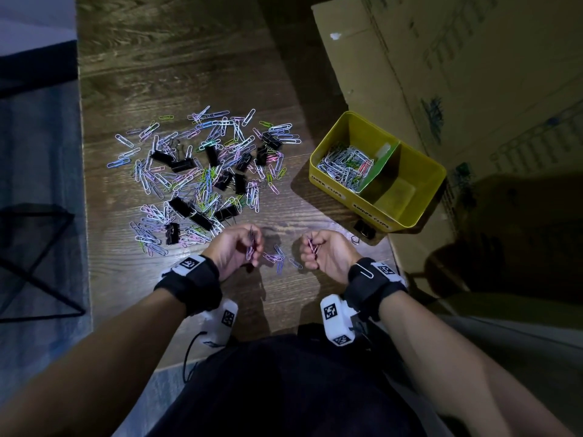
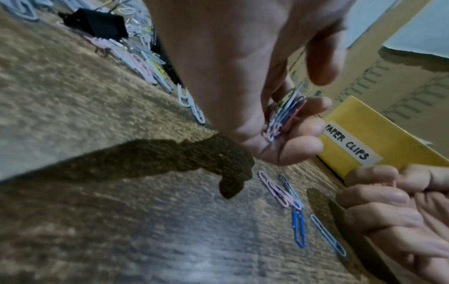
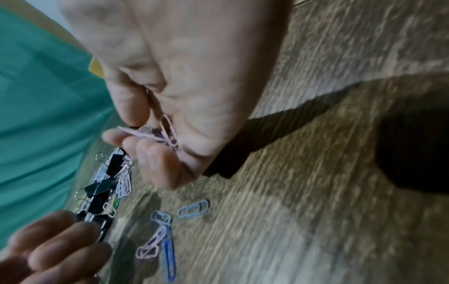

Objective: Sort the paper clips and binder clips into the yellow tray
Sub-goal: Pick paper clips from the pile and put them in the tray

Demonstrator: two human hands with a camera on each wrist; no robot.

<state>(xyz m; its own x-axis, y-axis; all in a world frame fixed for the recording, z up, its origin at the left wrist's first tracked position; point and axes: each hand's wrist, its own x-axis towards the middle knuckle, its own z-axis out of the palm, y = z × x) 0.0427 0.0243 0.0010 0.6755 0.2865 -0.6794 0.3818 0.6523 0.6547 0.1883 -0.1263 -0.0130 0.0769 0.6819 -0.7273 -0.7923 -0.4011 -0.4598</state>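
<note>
A wide pile of coloured paper clips [image 1: 205, 171] mixed with black binder clips [image 1: 212, 154] lies on the wooden table. To its right stands the yellow tray [image 1: 419, 212], its left compartment full of paper clips [image 1: 344, 167], its right compartment bare. My left hand [image 1: 239, 247] grips a bunch of paper clips [image 2: 286, 115] just in front of the pile. My right hand [image 1: 318, 250] holds a few pink paper clips [image 3: 167, 134]. Between the hands lie several loose clips [image 1: 277, 258].
A large cardboard box [image 1: 457, 74] stands behind and right of the tray. One binder clip [image 1: 364, 230] lies on the table at the tray's front corner. A paper clip [image 1: 364, 271] sticks to my right wrist strap. The table's left edge [image 1: 82, 184] runs beside a grey floor.
</note>
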